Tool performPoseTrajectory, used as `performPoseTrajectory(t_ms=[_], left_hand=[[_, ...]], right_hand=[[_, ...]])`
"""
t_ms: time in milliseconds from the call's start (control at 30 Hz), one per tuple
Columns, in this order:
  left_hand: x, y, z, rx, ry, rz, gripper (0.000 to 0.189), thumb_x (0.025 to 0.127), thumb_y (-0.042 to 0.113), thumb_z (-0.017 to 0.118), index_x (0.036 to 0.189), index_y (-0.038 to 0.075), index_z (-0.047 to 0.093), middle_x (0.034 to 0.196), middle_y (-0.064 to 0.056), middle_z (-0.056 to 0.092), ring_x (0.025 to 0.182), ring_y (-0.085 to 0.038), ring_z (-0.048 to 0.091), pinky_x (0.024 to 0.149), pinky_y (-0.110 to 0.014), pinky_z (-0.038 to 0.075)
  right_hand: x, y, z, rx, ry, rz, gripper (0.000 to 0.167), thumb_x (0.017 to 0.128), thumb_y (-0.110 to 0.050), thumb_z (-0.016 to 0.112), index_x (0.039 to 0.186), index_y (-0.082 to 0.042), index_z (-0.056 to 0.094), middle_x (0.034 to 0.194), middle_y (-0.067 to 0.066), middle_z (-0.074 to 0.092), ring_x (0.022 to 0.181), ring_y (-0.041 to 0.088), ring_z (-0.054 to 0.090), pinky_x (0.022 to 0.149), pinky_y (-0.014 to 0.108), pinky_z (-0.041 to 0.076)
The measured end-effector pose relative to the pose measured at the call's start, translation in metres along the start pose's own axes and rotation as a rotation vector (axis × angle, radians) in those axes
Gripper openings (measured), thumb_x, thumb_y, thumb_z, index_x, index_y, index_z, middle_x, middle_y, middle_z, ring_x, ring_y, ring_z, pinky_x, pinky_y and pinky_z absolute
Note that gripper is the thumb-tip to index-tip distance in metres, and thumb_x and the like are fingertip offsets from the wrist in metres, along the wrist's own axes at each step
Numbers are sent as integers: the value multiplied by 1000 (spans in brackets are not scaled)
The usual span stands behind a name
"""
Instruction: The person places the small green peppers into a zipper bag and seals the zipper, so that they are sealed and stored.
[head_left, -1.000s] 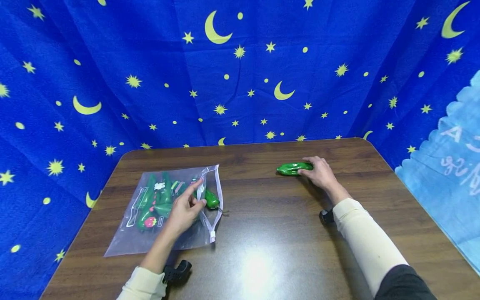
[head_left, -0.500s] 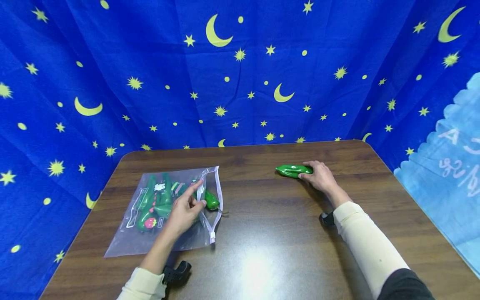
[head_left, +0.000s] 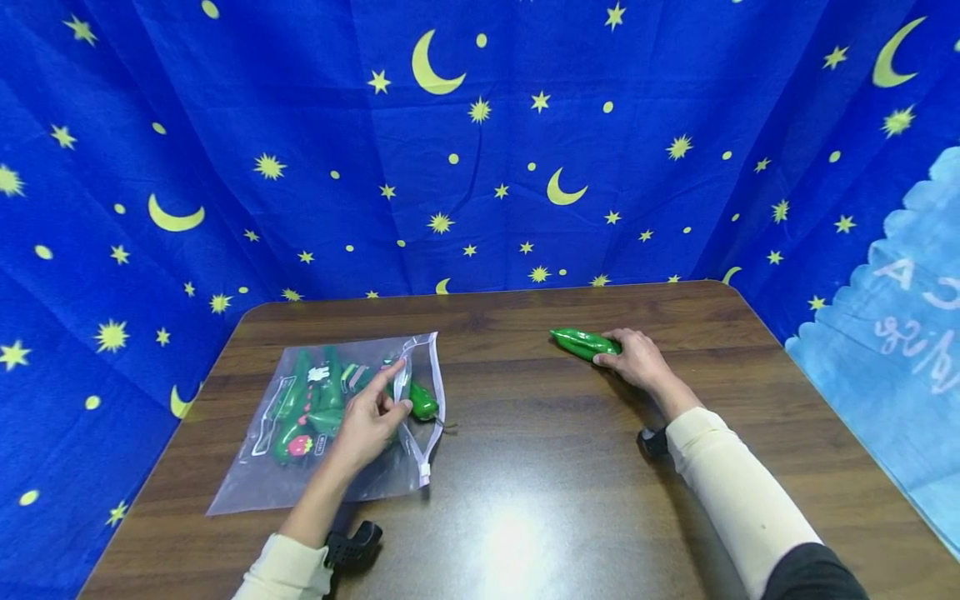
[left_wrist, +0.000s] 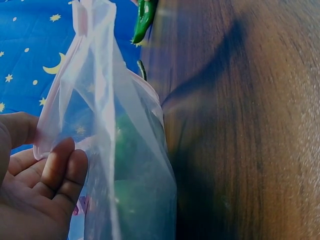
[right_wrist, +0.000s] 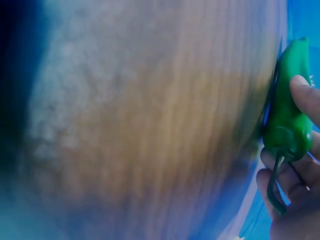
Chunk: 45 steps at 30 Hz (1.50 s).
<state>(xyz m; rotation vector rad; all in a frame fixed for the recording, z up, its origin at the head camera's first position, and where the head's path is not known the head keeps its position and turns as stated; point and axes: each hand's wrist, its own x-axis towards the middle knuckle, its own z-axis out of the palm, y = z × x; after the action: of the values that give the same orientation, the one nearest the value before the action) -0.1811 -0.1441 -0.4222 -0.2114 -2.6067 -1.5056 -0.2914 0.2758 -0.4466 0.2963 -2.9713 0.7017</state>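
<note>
On the left of the table lies a clear zip bag (head_left: 247, 487) with printed pictures, several green peppers showing inside it. My left hand (head_left: 367, 425) pinches the edge of the bag's mouth, which stands raised in the left wrist view. Just inside that mouth is a green pepper (head_left: 423, 404), its stem sticking out past the rim. Over at the right, my right hand (head_left: 637, 358) grips another long green pepper (head_left: 581, 342) at its stem end. The right wrist view shows the thumb (right_wrist: 305, 97) on this pepper's side and the curved stem hanging down beside the fingers.
The brown wooden table (head_left: 510, 433) runs back to a blue curtain (head_left: 495, 150) with yellow moons and stars. A light blue cloth (head_left: 900, 333) with white lettering hangs at the right. A black wrist device (head_left: 356, 543) sits below the left wrist.
The pepper under my right hand has turned, its stem end swinging toward me and its tip pointing away to the left. My left hand and the bag have stayed put.
</note>
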Motion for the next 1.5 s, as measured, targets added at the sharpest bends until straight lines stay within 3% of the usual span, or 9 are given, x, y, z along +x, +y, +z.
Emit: performPoseTrajectory(t_ms=[400, 833, 1067, 1500], left_hand=[[0, 3, 0, -9, -11, -10, 59, 84, 5, 65, 140, 13, 45, 65, -5, 52, 52, -2, 40, 45, -20, 35], [0, 3, -1, 2, -10, -9, 59, 85, 5, 64, 140, 14, 46, 65, -6, 52, 52, -2, 40, 46, -20, 36], [0, 2, -1, -8, -7, -2, 59, 85, 4, 64, 140, 14, 46, 63, -4, 50, 52, -2, 40, 45, -20, 35], [0, 1, 1, -2, 1, 4, 60, 84, 5, 65, 140, 11, 45, 65, -5, 51, 52, -3, 39, 45, -19, 35]], right_hand=[[-8, -12, 0, 69, 19, -3, 50, 81, -29, 71, 122, -2, 61, 119, 22, 61, 104, 36, 57, 87, 49, 44], [-19, -46, 7, 105, 12, -116, 50, 79, -29, 74, 121, -3, 62, 112, 16, 66, 96, 29, 60, 82, 44, 47], [-29, -62, 14, 127, -13, -153, 50, 79, -30, 74, 119, -4, 63, 106, 13, 66, 89, 23, 59, 76, 38, 48], [-46, -94, 28, 123, -79, -265, 47, 78, -32, 75, 116, -7, 65, 102, 6, 67, 88, 17, 58, 77, 34, 48]])
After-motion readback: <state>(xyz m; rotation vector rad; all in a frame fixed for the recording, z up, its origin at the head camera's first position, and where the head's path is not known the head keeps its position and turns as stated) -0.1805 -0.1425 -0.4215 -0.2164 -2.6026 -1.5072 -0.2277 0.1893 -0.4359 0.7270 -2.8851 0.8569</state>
